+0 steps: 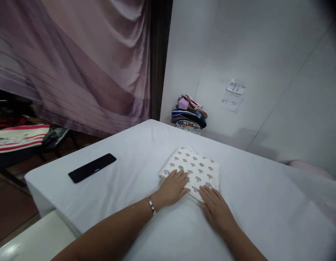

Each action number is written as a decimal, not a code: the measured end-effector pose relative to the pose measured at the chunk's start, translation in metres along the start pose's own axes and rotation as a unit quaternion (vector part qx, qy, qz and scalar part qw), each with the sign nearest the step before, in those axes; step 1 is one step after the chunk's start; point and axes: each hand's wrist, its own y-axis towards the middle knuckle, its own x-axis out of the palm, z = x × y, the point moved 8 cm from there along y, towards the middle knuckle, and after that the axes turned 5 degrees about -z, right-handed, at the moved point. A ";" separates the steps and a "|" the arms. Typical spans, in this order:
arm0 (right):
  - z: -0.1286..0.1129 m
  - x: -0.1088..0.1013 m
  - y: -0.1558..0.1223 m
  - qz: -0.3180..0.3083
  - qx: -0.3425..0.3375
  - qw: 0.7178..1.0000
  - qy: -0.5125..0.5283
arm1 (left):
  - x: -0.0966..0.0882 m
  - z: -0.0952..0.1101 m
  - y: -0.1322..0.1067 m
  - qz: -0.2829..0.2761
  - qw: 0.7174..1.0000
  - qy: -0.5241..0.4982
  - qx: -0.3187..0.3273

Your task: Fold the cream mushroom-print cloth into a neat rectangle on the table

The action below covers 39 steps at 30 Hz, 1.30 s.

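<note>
A folded white cloth (195,168) printed with grey, green and red mushrooms lies flat on the white-covered table (130,170). My left hand (173,186) rests on its near left edge, fingers stretched out flat; a metal bracelet circles that wrist. On the near right edge, my right hand (215,204) lies with its fingers extended over the fabric. Both palms face down, and neither hand grips the cloth. What kind of cloth item it is, the folds do not show.
A black phone (92,168) lies on the table at the left. Beyond the far edge stands a stack of folded clothes (188,112) by the wall. A pink curtain (110,65) hangs behind. At the lower left is a white stool (34,239); a striped fabric piece (21,137) lies farther back.
</note>
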 end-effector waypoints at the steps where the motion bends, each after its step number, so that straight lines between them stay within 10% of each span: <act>1: 0.003 -0.002 -0.003 -0.001 -0.002 1.000 0.006 | -0.001 -0.001 -0.001 0.002 1.000 -0.004 0.002; 32: 0.016 -0.017 -0.029 0.078 0.030 0.996 -0.012 | -0.014 -0.005 0.013 -0.033 0.996 -0.078 -0.011; 39: 0.015 -0.023 -0.028 0.102 0.017 0.995 -0.008 | -0.007 -0.065 0.055 -0.030 0.993 -0.025 -0.113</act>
